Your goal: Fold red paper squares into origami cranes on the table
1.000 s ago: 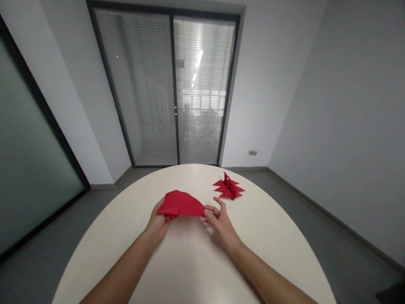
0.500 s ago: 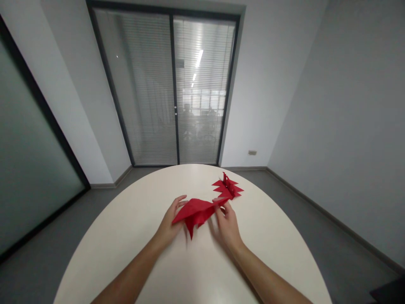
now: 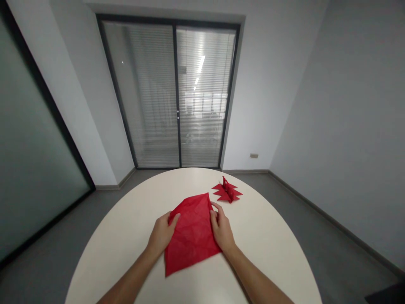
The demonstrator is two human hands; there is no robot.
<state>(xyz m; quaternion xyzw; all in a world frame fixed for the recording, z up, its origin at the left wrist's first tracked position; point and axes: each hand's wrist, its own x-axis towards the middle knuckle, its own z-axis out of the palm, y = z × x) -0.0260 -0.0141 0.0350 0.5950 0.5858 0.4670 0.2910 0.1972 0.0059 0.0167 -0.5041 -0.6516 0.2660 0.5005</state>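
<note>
A creased red paper sheet [image 3: 191, 234] lies unfolded and nearly flat on the round white table [image 3: 126, 219], one corner pointing away from me. My left hand [image 3: 162, 233] rests on its left edge with fingers stretched onto the paper. At the sheet's right edge my right hand [image 3: 222, 228] presses down, fingers extended along the side. A finished red origami piece [image 3: 228, 192] with spiky edges sits on the table just beyond my right hand.
The table's curved far edge [image 3: 190, 169] faces a glass sliding door with blinds [image 3: 177, 97]. Grey floor surrounds the table. A dark glass partition [image 3: 28, 156] stands at the left and a plain wall at the right.
The red paper was lifted and folded between my hands a second ago; it has since been opened out and laid flat. Both hands moved down onto its side edges.
</note>
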